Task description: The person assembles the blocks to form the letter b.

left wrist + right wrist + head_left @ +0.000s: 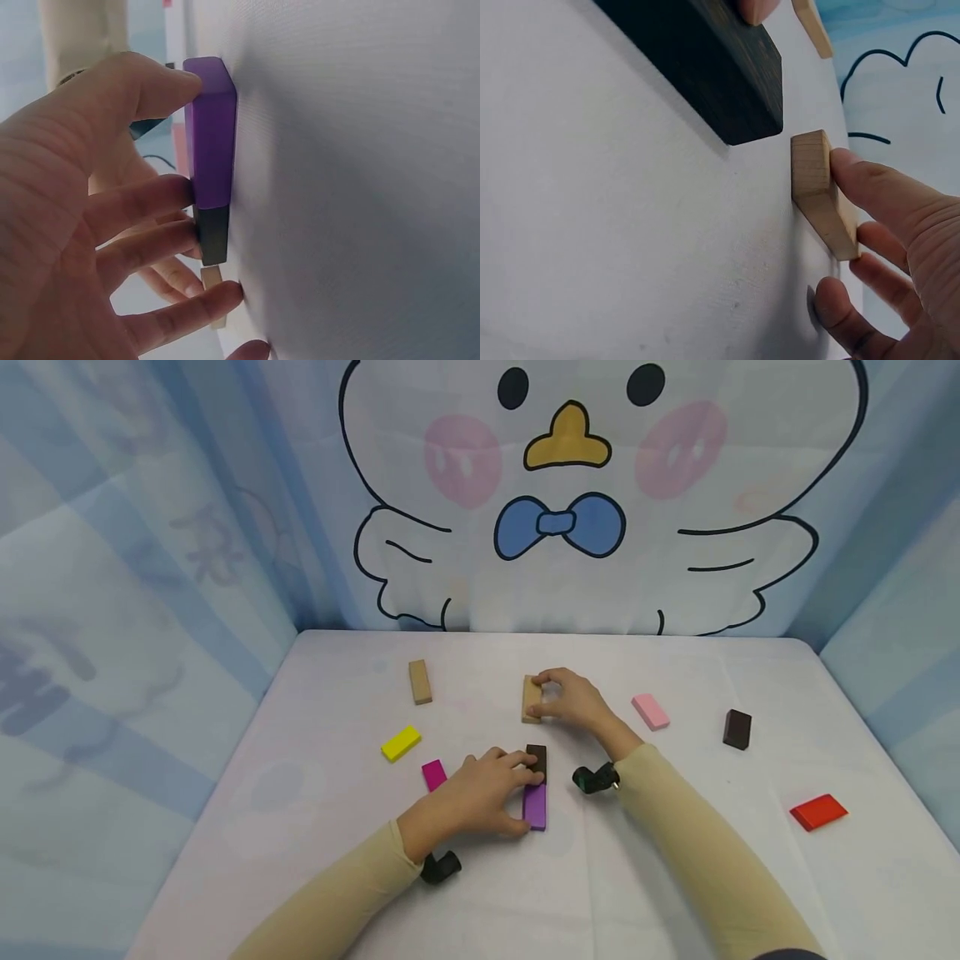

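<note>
My left hand (480, 793) holds a purple wooden block (535, 807), its thumb at the near end and a fingertip by the far end. Another finger touches a dark brown block (536, 760), which lies end to end with the purple one in a straight line. Beyond them, my right hand (573, 700) grips a plain wood block (532, 697) lengthwise between thumb and fingers. In the right wrist view a small gap separates this plain block (825, 199) from the dark block (727, 75). All three blocks lie on the white tabletop.
Left of the hands are a second plain wood block (420, 682), a yellow block (401, 743) and a magenta block (433, 774), partly behind the left hand. To the right lie a pink block (650, 712), another dark brown block (737, 729) and a red block (819, 812).
</note>
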`<state>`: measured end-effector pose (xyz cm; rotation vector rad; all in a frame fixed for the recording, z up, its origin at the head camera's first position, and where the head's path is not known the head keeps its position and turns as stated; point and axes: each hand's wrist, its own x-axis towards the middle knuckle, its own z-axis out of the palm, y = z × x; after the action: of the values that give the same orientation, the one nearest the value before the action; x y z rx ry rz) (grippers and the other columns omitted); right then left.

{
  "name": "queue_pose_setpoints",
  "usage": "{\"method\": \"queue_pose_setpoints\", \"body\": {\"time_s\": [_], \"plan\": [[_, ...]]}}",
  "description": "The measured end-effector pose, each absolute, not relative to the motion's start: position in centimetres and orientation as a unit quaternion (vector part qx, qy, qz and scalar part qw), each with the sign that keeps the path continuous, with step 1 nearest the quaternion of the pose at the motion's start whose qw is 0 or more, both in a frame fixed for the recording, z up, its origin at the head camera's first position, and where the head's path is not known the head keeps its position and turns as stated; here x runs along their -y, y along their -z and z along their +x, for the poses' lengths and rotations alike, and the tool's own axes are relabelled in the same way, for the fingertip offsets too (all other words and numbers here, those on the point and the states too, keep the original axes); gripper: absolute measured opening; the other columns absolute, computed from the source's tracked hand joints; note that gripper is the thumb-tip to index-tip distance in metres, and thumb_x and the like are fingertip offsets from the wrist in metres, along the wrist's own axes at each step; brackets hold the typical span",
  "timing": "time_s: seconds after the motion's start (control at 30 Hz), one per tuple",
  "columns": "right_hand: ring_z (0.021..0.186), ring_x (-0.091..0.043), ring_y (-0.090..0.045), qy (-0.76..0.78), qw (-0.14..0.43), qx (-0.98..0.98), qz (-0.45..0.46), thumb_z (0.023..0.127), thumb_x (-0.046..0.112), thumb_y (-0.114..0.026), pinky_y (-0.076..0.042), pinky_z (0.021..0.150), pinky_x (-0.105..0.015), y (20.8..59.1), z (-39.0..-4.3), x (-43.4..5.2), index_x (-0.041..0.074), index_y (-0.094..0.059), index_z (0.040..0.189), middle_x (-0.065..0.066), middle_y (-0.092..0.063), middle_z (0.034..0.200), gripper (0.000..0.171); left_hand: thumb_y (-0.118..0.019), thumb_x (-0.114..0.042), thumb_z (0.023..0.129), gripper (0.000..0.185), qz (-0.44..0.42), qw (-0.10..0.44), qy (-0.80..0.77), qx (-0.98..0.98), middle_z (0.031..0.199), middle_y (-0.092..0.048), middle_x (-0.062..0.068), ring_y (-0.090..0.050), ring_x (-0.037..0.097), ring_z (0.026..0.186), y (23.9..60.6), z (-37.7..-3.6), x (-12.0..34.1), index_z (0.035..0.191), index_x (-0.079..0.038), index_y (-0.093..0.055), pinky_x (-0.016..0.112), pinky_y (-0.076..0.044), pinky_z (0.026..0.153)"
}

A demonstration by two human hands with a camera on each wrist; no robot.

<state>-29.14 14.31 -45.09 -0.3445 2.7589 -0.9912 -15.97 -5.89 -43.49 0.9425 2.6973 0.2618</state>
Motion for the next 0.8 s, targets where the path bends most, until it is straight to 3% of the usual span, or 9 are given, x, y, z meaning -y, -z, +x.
{"method": "queue_pose_setpoints", "body": {"time_s": [0.8], "plan": [[0.145,-0.041,-0.044,0.293,0.101,-0.941,-0.136,0.088,0.036,-0.084,-0.037,0.116,-0.062,44.6,-26.9,-14.6,0.008,-0.058,0.142,-0.016,-0.052,0.154,0.066,-0.081,-0.049,0.085,0.064,0.324,0.138,-0.096,-0.931,0.157,-0.049,-0.003,-0.05,0.026,0.136,43.3,-16.0,5.8,0.143,-0.027,-0.064,0.061,-0.054,0.097]]}}
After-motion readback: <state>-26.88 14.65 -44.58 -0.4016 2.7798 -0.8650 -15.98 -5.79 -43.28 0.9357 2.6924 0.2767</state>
